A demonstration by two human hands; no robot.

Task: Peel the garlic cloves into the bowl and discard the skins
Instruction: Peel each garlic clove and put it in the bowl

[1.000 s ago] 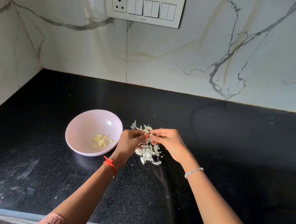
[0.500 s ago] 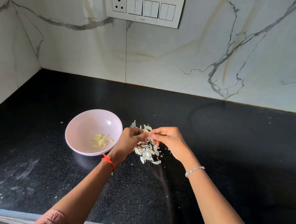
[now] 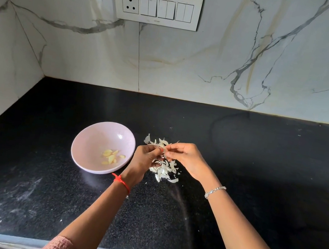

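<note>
Left hand [image 3: 145,158]: my fingers are curled in, and thumb and fingertips pinch one end of the garlic piece [image 3: 165,151]
Right hand [image 3: 188,158]: my fingers are bent likewise, thumb and forefinger nipping the other end of the same piece, so that both hands meet at it
Garlic piece: small, pale and papery-white where it shows; my fingertips hide most of it, so I cannot tell how much is clove and how much is skin; held over the far part of the skins, near the middle of the counter
Skins [image 3: 164,170]: a loose heap of thin, white, curled flakes lying on the counter just right of the bowl, partly beneath my hands; a few tiny crumbs lie on the side toward the front edge
Bowl [image 3: 96,138]: round, pale pinkish-white, glossy, upright; left of the counter's middle, about midway between back edge and front edge
Peeled cloves [image 3: 112,156]: several smooth, pale yellow, slender pieces gathered on the bowl's floor, toward its right side
Counter [image 3: 258,182]: black speckled stone, with pale dusty smears toward the front left corner
Wrists: red thread [image 3: 121,181] on my left, beaded silver bracelet [image 3: 214,191] on my right
Switch plate [image 3: 156,6]: white, on the marble wall above the back edge; one socket and three pairs of rocker switches; a faint mark below the switches is too small to read
</note>
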